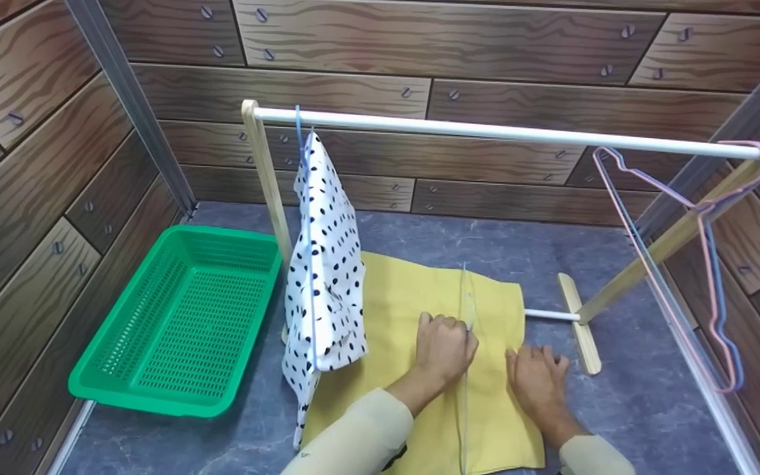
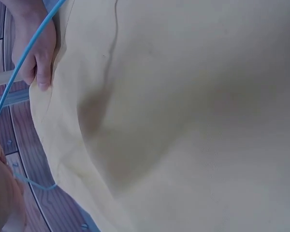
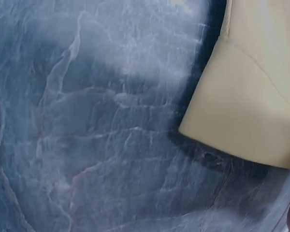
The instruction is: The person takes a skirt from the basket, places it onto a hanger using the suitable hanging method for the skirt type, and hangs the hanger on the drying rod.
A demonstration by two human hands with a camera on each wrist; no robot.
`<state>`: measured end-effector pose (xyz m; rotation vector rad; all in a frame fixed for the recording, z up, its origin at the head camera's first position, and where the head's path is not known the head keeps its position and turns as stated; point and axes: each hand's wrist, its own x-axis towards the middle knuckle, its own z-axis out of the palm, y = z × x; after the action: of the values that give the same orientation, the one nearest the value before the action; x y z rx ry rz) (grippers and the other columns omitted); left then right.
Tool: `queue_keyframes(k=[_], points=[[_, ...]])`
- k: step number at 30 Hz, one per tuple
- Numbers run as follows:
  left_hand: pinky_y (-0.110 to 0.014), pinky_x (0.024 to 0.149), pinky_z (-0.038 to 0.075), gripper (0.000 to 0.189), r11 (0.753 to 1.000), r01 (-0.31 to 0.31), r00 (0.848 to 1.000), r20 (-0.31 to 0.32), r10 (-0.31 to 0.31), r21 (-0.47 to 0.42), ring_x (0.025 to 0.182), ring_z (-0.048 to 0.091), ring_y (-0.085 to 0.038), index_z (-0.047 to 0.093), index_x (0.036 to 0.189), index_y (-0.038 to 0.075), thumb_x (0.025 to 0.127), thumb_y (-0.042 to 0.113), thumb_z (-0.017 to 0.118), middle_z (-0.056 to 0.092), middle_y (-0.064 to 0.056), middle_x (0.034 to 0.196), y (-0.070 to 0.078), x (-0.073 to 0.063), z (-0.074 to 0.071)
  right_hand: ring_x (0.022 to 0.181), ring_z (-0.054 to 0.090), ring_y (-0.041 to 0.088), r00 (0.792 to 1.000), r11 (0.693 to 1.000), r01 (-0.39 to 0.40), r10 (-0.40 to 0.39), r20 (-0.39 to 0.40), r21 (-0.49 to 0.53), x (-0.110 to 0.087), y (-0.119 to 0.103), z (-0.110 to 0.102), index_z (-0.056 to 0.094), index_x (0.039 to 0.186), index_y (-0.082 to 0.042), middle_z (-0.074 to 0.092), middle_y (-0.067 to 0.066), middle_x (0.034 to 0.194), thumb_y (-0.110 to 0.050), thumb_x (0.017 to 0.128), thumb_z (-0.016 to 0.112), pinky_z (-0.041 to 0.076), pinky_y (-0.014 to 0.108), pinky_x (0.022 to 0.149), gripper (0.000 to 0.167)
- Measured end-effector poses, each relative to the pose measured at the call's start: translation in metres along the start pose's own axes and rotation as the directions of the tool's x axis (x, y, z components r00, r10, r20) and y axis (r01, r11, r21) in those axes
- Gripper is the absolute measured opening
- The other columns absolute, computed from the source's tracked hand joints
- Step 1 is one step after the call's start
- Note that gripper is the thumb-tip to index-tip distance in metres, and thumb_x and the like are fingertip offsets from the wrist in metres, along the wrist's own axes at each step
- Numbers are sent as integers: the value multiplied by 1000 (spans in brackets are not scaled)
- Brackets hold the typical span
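A yellow cloth (image 1: 406,284) lies spread under the rack, and a thin blue hanger (image 1: 464,409) stretches across it. My left hand (image 1: 446,349) grips the hanger above the cloth; in the left wrist view only part of that hand (image 2: 5,193) shows at the edge. On the cloth's right border, my right hand (image 1: 541,382) pinches the fabric. The left wrist view shows that thumb and fingers (image 2: 42,72) at the cloth's edge, with the hanger wire (image 2: 26,53) passing in front. The right wrist view catches a cloth corner (image 3: 246,106) over the grey surface.
A wooden rack with a white bar (image 1: 485,132) stands over the cloth. From its left end hangs a black-dotted white cloth (image 1: 330,264). Pink and blue hangers (image 1: 710,264) hang at the right end. Left of the rack sits a green basket (image 1: 248,369). Wood-patterned walls surround the surface.
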<state>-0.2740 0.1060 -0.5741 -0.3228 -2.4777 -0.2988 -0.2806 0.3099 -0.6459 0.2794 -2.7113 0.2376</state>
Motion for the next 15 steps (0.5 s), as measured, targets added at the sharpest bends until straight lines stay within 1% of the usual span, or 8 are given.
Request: queue_keyframes(k=[3,6,11,15], points=[[-26,60,19,34,1000,-15,1000,-8,15,15,49,43,-10,53,52,19,82,28,65,53,8,52,1,0,0,82,52,41,1000,1000,-1,1,26,21,1,3,-2,54,76,-1,57,20,73,-26,99,55,31,57,77,34],[-26,60,19,34,999,-19,1000,-12,20,28,48,43,-11,52,52,20,82,29,66,52,8,52,1,0,1,82,52,40,999,1000,-3,2,33,14,1,7,-3,54,76,-1,59,19,73,-27,99,54,31,58,78,34],[-26,61,20,35,999,-26,1000,-14,26,27,49,43,-11,50,53,20,83,28,65,50,8,52,-1,0,2,82,51,39,999,999,-33,33,-1,14,0,11,-6,52,74,-3,57,18,72,-25,98,57,31,58,79,33],[-26,61,19,36,999,-19,1000,-19,20,39,48,39,-11,49,53,20,83,28,65,49,8,51,-3,0,1,80,51,40,999,999,9,-7,-34,39,0,8,-9,51,74,-3,55,18,69,-25,97,58,31,58,77,33]])
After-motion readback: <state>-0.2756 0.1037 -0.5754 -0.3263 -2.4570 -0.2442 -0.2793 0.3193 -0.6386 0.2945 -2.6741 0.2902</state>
